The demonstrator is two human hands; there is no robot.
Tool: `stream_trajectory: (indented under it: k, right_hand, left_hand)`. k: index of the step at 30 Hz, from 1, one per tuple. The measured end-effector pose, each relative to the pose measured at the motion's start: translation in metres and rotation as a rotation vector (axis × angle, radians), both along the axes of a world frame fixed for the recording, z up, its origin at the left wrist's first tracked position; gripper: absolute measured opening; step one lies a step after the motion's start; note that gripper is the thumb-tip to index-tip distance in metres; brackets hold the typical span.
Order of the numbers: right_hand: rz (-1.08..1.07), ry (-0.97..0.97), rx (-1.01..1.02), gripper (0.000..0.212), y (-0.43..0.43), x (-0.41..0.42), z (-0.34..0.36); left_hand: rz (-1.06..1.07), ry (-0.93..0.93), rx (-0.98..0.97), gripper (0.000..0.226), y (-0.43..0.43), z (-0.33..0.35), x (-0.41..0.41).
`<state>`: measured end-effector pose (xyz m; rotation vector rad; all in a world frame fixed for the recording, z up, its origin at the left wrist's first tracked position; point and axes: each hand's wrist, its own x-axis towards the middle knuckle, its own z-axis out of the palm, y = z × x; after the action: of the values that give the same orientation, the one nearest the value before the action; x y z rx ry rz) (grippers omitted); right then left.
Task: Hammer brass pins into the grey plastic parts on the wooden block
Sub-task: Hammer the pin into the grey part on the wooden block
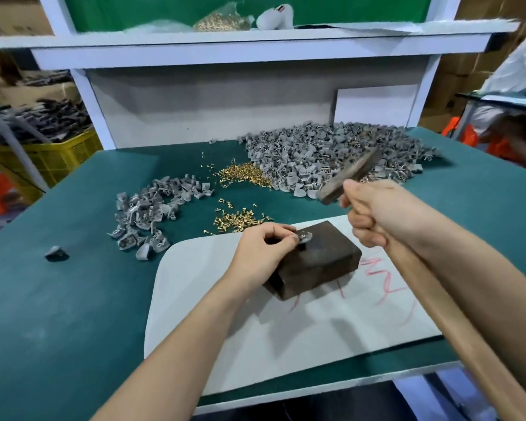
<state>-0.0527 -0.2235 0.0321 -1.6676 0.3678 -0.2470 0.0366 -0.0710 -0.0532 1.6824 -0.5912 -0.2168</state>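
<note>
Now we pinch grey plastic part [305, 237] w/ left hand [264, 247], atop wooden block [319, 262] — small, light, stiff, prob. skids, so hold by edge. Right hand [374, 214] clenched round hammer [350, 175] handle, head raised — brass pin too small to see.

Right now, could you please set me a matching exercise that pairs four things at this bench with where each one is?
Column one:
1. hammer
2. wooden block
3. bag of brass pins
4. grey plastic part on the block

Column two:
A. on the upper shelf
B. on the white sheet
C. raised in the right hand
D. pinched by the left hand

Pairs: 1-C, 2-B, 3-A, 4-D.
</note>
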Motion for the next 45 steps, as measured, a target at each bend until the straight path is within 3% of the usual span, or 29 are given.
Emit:
stream_trajectory:
  k: [8, 17, 22, 26, 31, 33, 35, 37, 39, 40, 42, 45]
  right_hand:
    - [0.118, 0.116, 0.504, 0.034, -0.044, 0.018, -0.039]
    - [0.048, 0.124, 0.454, 0.036, -0.059, 0.019, -0.063]
    - [0.029, 0.131, 0.287, 0.033, -0.051, 0.021, -0.067]
    - [-0.034, 0.122, 0.173, 0.029, -0.047, 0.02, -0.07]
    - [-0.163, 0.168, -0.046, 0.027, -0.044, 0.021, -0.075]
    - [-0.245, 0.17, -0.286, 0.033, -0.043, 0.023, -0.079]
    - [-0.337, 0.164, -0.68, 0.04, -0.044, 0.025, -0.08]
    - [-0.383, 0.211, -1.003, 0.034, -0.046, 0.028, -0.078]
    - [-0.394, 0.25, -1.085, 0.021, -0.048, 0.027, -0.073]
    - [-0.396, 0.213, -1.076, 0.019, -0.048, 0.026, -0.07]
    - [-0.374, -0.051, -1.003, 0.014, -0.042, 0.02, -0.063]
    - [-0.037, -0.309, -0.963, 0.015, -0.009, 0.009, -0.044]
  left_hand:
    - [0.006, 0.008, -0.002, 0.014, -0.001, 0.0, 0.0]
    - [-0.006, -0.029, 0.009, 0.021, 0.001, 0.004, -0.003]
    - [-0.005, -0.171, -0.004, 0.02, 0.002, 0.008, -0.008]
    - [0.055, -0.392, -0.017, 0.023, 0.003, 0.009, -0.011]
    - [0.069, -0.447, -0.038, 0.029, 0.004, 0.009, -0.012]
    - [0.064, -0.437, -0.057, 0.032, 0.003, 0.009, -0.012]
    - [0.061, -0.43, -0.053, 0.033, 0.003, 0.009, -0.011]
    - [0.066, -0.43, -0.028, 0.031, 0.003, 0.008, -0.01]
    - [0.07, -0.432, 0.005, 0.029, 0.002, 0.008, -0.01]
    - [0.075, -0.438, 0.017, 0.028, 0.002, 0.008, -0.01]
    - [0.086, -0.456, 0.035, 0.026, 0.002, 0.009, -0.011]
    - [0.102, -0.461, 0.034, 0.02, 0.0, 0.01, -0.011]
